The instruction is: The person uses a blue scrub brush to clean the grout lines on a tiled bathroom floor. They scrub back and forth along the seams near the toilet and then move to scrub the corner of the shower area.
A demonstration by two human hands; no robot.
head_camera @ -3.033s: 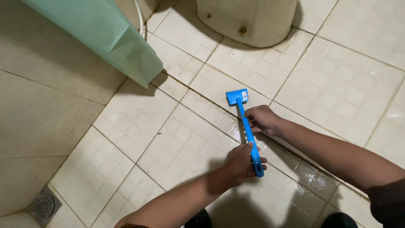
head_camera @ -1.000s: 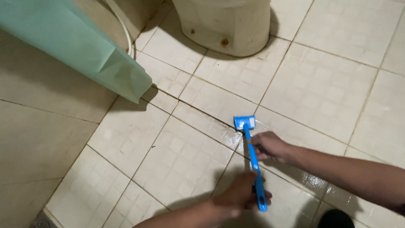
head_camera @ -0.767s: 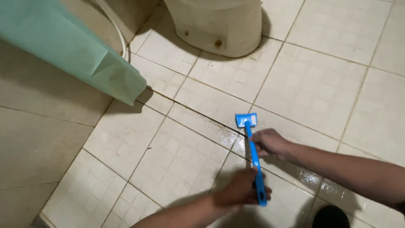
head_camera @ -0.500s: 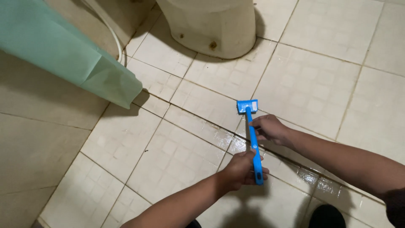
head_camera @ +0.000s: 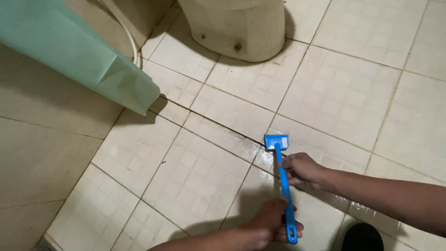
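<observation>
At the far left, one pale green plastic sheet (head_camera: 83, 56) is being seen slanting down to the cream square-tiled floor (head_camera: 195, 176), with one white hose (head_camera: 127, 39) running behind it. Further right, at the top, the one off-white ceramic toilet base (head_camera: 237, 28) is standing on the tiles. Below it, one blue plastic long-handled scrubbing brush (head_camera: 282, 186) is being held by both hands, its long axis running almost straight away from the person, with a slight lean to the left at the far end. The brush head is being pressed on a dark, stained grout line (head_camera: 218, 125) on wet, shiny tiles, ahead of both hands. The left hand (head_camera: 272, 223) is being kept wrapped around the near end of the handle, close to the body. The right hand (head_camera: 302, 169) is being kept clamped on the handle further up, so it is the nearer of the two to the brush head, just behind it. At the lower right edge, one dark rounded object (head_camera: 362, 237) is being partly shown; what it is cannot be told.
</observation>
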